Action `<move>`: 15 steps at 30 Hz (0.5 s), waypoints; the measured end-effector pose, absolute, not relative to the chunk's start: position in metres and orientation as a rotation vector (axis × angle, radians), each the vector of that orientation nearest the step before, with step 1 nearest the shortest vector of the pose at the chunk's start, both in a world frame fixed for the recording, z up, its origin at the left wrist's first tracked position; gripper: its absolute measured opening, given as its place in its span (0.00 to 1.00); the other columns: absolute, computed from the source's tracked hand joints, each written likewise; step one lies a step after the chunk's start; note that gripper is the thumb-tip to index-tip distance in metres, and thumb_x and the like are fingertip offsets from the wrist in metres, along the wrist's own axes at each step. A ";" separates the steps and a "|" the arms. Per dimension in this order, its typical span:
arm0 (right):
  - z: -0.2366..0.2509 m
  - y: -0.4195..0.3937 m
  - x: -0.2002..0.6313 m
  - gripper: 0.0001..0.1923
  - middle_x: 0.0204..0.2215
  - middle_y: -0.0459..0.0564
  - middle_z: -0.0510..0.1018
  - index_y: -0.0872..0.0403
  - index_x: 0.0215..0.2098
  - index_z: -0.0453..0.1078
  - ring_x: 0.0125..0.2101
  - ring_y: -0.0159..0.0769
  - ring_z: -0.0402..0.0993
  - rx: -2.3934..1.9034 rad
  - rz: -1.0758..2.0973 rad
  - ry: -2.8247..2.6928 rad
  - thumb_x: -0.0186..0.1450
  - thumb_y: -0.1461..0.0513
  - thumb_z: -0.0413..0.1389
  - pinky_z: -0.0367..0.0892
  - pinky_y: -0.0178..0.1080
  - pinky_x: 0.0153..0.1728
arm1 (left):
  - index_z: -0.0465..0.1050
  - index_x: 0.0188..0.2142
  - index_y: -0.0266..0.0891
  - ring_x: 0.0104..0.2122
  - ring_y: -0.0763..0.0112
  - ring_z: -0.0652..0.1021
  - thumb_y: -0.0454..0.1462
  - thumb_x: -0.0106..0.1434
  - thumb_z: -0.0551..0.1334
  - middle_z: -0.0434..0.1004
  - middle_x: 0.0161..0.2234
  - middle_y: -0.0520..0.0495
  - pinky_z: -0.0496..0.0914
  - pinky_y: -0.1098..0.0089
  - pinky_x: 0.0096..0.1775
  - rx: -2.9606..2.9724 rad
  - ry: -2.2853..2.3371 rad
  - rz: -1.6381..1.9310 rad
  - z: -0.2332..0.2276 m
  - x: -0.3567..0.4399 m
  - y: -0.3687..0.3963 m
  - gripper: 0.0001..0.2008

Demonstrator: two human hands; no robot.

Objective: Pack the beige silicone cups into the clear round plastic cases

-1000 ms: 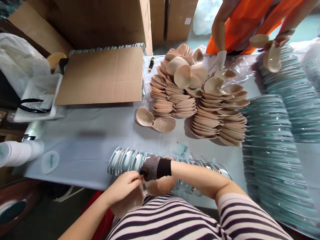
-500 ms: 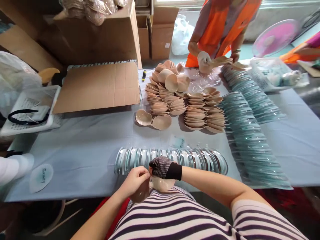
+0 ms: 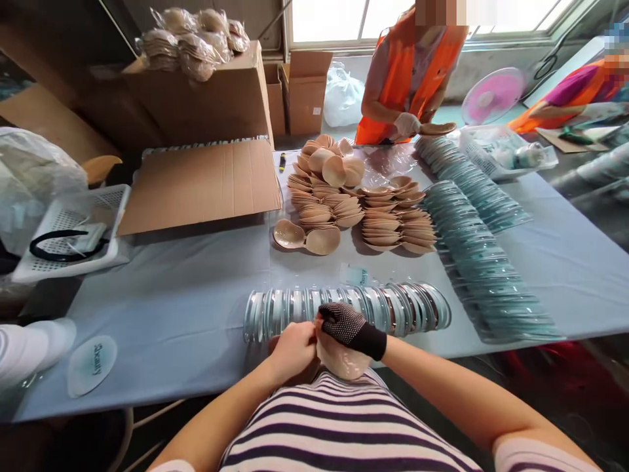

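Both hands, left [image 3: 293,349] bare and right [image 3: 345,326] gloved, pinch one cup [image 3: 343,360] at the table's [image 3: 187,314] near edge; stacked cups [image 3: 378,216] remain mid-table, beside a tray row [image 3: 344,308]

Co-worker's gloved hand [image 3: 407,123] lifted off cup stacks [image 3: 398,219]; holds one cup.

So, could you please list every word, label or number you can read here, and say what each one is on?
"Beauty": on the round clear card lying at the table's near left corner.
Small clear label on the table, behind the row of clear discs: print too blurred to read.
White sticker on the far cardboard box: too small to read.
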State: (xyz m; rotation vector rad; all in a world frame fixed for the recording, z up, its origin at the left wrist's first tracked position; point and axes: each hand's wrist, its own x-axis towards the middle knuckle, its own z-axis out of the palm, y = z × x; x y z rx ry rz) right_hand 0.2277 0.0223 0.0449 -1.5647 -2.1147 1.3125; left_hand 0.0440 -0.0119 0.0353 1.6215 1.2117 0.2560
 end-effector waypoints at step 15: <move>0.071 0.037 0.253 0.08 0.36 0.51 0.83 0.53 0.38 0.77 0.35 0.37 0.77 -1.635 1.171 -2.644 0.62 0.65 0.56 0.64 0.33 0.33 | 0.79 0.27 0.35 0.26 0.74 0.67 0.45 0.56 0.64 0.69 0.23 0.52 0.60 0.71 0.31 1.273 0.804 -0.026 0.051 0.059 0.015 0.14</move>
